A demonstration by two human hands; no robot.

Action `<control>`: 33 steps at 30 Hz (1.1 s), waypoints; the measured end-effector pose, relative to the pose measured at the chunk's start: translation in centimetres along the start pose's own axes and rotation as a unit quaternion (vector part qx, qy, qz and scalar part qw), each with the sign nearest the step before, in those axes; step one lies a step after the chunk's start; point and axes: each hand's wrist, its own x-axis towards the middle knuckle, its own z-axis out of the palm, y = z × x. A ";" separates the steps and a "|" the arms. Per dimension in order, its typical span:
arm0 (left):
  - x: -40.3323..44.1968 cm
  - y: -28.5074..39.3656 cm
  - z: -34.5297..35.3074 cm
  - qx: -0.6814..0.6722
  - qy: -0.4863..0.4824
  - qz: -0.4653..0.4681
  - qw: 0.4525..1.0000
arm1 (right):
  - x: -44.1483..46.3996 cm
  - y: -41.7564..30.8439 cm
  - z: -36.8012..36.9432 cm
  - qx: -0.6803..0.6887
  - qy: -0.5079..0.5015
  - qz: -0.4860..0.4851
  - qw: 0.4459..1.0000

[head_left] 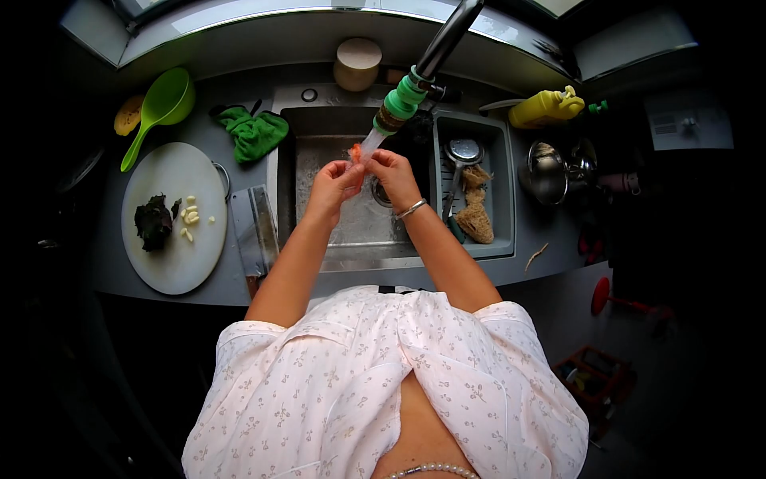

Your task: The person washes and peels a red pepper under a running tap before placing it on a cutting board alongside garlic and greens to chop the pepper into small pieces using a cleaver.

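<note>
Over the sink basin (319,231), both hands meet just below the green tap nozzle (403,96). Pinched between the fingertips of my left hand (331,185) is a small orange-red piece (356,153), too small to identify. My right hand (392,177), with a silver bangle at its wrist, has its fingers closed against the same piece from the other side. Water (371,142) streams from the nozzle onto or right beside the piece and the fingertips. The palms are hidden from view.
Left of the sink lie a cleaver (254,227), a white board (171,267) with garlic cloves and dark leaves, a green cloth (254,134) and a green ladle (171,97). To the right are a grey tray (503,215) with sponges, a yellow bottle (542,109) and metal bowls (546,174).
</note>
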 end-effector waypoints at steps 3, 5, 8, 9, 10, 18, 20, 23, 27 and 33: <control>0.2 0.0 -0.5 0.050 -0.025 0.038 0.998 | -0.5 -0.7 0.0 0.027 0.016 0.024 0.999; 0.3 0.1 -0.8 0.123 -0.030 0.064 0.990 | -0.8 -1.0 -0.2 0.018 0.024 0.049 0.998; 0.1 0.6 -0.4 0.127 -0.017 0.054 0.990 | -0.5 -0.6 -0.6 0.011 0.038 0.099 0.994; -0.1 0.9 -0.2 0.127 -0.016 0.054 0.990 | -0.4 -0.5 -0.7 0.075 0.033 0.129 0.988; -0.3 1.1 0.0 0.047 -0.037 0.008 0.998 | -0.4 -0.5 -0.7 0.139 0.028 0.158 0.977; -0.7 0.7 0.3 -0.022 -0.045 -0.008 0.999 | -0.5 -0.6 -0.5 0.219 0.047 0.166 0.960; -0.1 0.2 -0.3 0.048 -0.035 0.033 0.998 | -0.5 -0.8 -0.3 0.194 0.044 0.152 0.968; 0.0 0.2 -0.5 -0.008 -0.047 0.006 0.999 | -0.3 -0.6 -0.1 0.213 0.051 0.153 0.964; -1.0 1.2 0.3 -0.100 -0.055 -0.044 0.992 | 0.1 0.0 0.1 0.295 0.039 0.171 0.939; -1.0 0.9 0.1 -0.133 -0.050 -0.066 0.988 | -0.4 -0.5 0.1 0.327 0.005 0.177 0.928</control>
